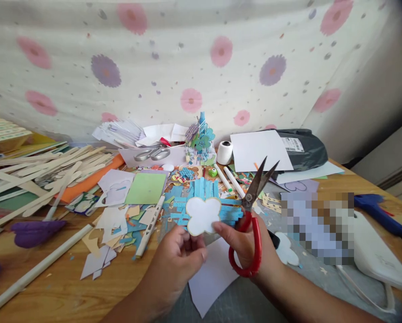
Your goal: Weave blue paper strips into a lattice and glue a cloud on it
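A white flower-shaped paper cutout (203, 214) with a thin yellowish edge is held up in front of me. My left hand (178, 260) pinches its lower left edge, fingers curled behind it. Red-handled scissors (249, 197) hang on my right hand (251, 249), blades pointing up and slightly apart. The thumb of that hand also touches the cutout's lower right edge. Behind the cutout lie blue strips (202, 188), partly hidden by it. Below my hands a white sheet of paper (212, 273) rests on the grey mat.
Paper scraps (120, 229) and wooden sticks (52, 175) cover the left side. At the back stand a thread spool (224, 153), grey-handled scissors (152, 154) and a decorated blue flower piece (202, 139). Another white cutout (287, 251) and a blue glue gun (382, 215) lie right.
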`<state>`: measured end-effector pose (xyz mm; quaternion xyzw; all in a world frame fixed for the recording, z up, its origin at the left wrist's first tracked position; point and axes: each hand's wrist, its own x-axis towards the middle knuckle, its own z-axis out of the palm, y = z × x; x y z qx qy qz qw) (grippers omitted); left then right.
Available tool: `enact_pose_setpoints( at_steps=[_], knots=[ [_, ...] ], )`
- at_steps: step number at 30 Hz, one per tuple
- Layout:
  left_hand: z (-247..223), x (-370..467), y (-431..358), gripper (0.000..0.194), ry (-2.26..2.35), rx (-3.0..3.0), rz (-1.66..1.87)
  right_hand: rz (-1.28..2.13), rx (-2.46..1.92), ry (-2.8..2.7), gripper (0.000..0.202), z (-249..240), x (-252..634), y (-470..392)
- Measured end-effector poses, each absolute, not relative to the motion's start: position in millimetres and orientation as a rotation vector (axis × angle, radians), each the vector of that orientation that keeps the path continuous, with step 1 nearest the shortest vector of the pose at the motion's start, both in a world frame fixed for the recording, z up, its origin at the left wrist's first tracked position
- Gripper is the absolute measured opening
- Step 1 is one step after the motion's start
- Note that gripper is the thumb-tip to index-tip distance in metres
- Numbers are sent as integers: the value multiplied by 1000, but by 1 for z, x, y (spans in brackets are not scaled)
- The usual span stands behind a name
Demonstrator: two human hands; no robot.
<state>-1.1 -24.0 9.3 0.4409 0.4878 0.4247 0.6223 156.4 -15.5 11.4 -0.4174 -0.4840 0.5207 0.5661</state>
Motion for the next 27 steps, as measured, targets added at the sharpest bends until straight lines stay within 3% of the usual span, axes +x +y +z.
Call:
enact_pose_setpoints(
  at_steps=[3,8,12,18,27],
  knots=[
    [13,-12,-21,16,1058,1103,860,1272,-968,-1177,33,14,165,-12],
    [20,-20,-15,38,930,836,1063,1499,-832,-1285,32,23,173,-10],
    [20,-15,-11,28,943,832,1038,1470,-830,-1292,28,22,173,-10],
    [23,-11,-10,20,948,651,1347,1438,-899,-1310,56,-2,176,-17],
    [27,-10,-17,47,898,577,1451,1483,-913,-1754,52,7,168,-30]
  ],
)
